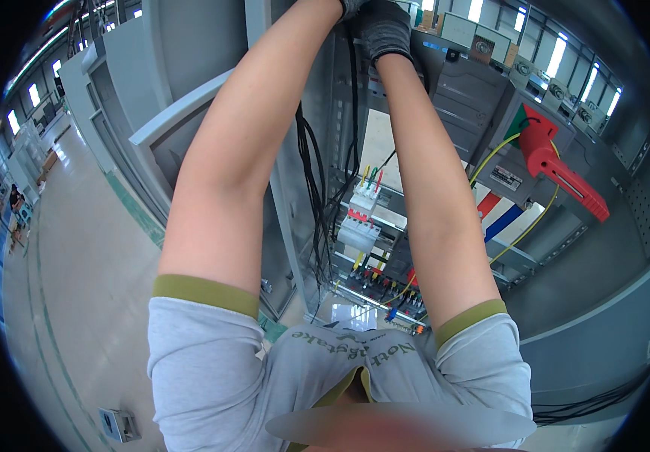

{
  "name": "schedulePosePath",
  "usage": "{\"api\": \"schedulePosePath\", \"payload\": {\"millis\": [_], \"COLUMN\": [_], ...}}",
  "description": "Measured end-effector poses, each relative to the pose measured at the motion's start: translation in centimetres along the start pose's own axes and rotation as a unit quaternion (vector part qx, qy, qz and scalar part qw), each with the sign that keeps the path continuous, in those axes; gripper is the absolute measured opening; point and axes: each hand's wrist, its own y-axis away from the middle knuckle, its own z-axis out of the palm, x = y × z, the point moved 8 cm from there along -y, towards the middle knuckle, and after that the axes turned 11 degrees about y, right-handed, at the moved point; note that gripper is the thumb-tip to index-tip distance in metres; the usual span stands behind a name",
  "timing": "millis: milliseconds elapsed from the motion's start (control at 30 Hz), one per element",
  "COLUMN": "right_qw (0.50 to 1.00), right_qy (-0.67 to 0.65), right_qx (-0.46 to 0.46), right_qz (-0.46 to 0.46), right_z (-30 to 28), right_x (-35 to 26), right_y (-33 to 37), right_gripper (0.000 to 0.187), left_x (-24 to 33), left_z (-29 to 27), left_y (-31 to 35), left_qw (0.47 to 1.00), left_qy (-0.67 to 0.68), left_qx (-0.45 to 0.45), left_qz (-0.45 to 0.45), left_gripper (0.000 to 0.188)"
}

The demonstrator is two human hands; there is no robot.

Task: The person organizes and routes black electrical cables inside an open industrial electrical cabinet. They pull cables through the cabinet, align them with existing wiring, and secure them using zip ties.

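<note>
Both my arms stretch up to the top edge of the view, into an open grey electrical cabinet. My right hand [385, 32], in a dark grey knit glove, is beside black cables [353, 98] that hang down the cabinet's inside. Only a small piece of my left hand [350, 7] shows next to it, gloved alike. The fingers of both hands are cut off or hidden, so what they hold cannot be made out. Right of my right hand is a large grey breaker unit [457, 102]. A red rotary handle [558, 169] sticks out farther right.
Between my arms are small white circuit breakers [359, 233] and a terminal row [381, 286] with coloured wires. A yellow-green wire [524, 233] loops on the right. The cabinet's side panel [611, 256] curves there. Left lie the hall floor [91, 301] and a small metal box [119, 426].
</note>
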Motion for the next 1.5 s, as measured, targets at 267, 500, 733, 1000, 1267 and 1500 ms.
{"api": "schedulePosePath", "payload": {"millis": [267,500,733,1000,1267,1500], "right_qw": [0.997,0.991,0.994,0.996,0.999,0.995], "right_qy": [0.027,0.066,0.041,-0.028,-0.049,-0.091], "right_qx": [0.011,0.001,0.004,-0.007,-0.007,-0.044], "right_qz": [-0.075,-0.114,-0.097,-0.087,-0.021,-0.007], "right_z": [-0.2,0.3,0.1,1.2,1.4,0.3], "right_x": [0.1,0.2,0.4,1.1,1.5,1.6], "right_y": [-0.8,-1.3,-1.3,-2.2,-2.7,-1.6], "right_gripper": [0.026,0.028,0.024,0.02,0.026,0.027], "left_x": [0.4,0.9,0.6,0.1,0.6,1.3], "left_z": [0.1,0.2,0.1,0.1,-0.4,-0.6], "left_y": [-0.4,-0.7,-0.6,-0.3,1.0,1.6], "left_qw": [1.0,1.0,1.0,1.0,1.0,0.999], "left_qy": [0.002,0.009,0.008,0.008,-0.004,-0.024], "left_qx": [-0.001,0.003,0.004,0.003,-0.011,-0.022], "left_qz": [0.006,0.01,0.006,-0.002,0.003,0.03], "left_gripper": [0.03,0.03,0.03,0.03,0.029,0.026]}}
